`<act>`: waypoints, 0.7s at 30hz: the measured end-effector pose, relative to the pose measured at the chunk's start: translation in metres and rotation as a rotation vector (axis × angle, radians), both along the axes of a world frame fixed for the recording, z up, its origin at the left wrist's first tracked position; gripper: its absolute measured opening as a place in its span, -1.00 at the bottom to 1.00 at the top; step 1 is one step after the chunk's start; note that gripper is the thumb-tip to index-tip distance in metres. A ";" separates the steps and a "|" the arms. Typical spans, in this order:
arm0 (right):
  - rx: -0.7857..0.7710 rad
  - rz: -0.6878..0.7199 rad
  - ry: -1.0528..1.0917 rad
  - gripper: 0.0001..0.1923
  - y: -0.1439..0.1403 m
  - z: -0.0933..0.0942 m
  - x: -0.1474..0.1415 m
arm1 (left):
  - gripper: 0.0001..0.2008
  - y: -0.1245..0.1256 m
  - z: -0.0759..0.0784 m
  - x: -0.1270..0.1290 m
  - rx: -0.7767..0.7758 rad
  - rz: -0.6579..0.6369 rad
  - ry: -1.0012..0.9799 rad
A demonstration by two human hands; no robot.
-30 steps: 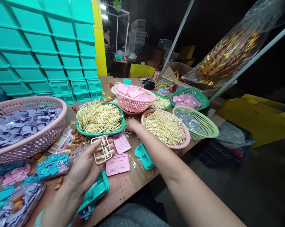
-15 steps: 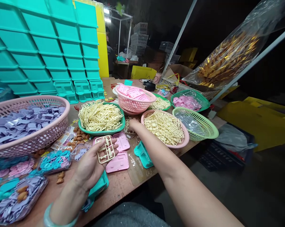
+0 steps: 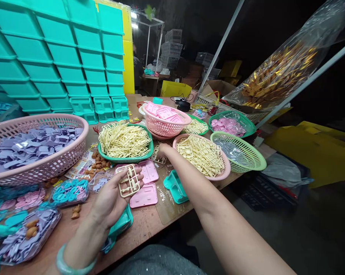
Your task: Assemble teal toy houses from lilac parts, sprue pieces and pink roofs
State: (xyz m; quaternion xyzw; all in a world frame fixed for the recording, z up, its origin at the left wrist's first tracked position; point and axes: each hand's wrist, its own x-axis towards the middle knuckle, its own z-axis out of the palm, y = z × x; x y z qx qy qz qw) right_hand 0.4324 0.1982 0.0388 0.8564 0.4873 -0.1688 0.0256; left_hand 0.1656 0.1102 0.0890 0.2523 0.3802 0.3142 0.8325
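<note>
My left hand (image 3: 111, 200) is closed on a cream plastic sprue frame (image 3: 128, 181) with small moulded parts, thumb on top and fingers behind it. Beneath that hand lie a pink hinged plastic case (image 3: 143, 194), opened flat, and a turquoise tray (image 3: 122, 221). My right hand (image 3: 163, 150) reaches far across the table, beside more cream sprues (image 3: 158, 154) lying between two full baskets. Its fingers are mostly hidden, and whether they grip anything cannot be made out. A turquoise car-shaped tray (image 3: 175, 187) sits under my right forearm.
Cream sprues fill a green basket (image 3: 126, 160) and a pink basket (image 3: 225, 175). A larger pink basket (image 3: 75, 147) of purple pieces stands left, by bagged parts (image 3: 29, 233). Stacked turquoise boxes (image 3: 63, 53) rise behind. A light green basket (image 3: 252, 154) stands at the right edge.
The view has shifted slightly, so things appear a little further right. My left hand still holds the sprue frame, and my right hand stays at the same spot between the baskets.
</note>
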 end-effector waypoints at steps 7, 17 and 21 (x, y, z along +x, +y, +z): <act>0.394 0.015 0.409 -0.72 -0.059 0.037 -0.002 | -0.74 0.005 0.002 0.001 -0.015 0.073 -0.046; 0.878 -0.003 1.266 -0.50 -0.149 0.018 -0.098 | -0.46 -0.022 0.006 0.042 0.108 0.063 -0.242; 0.932 0.058 1.094 -0.58 -0.167 0.025 -0.093 | -0.29 -0.034 0.001 0.053 0.115 0.075 -0.061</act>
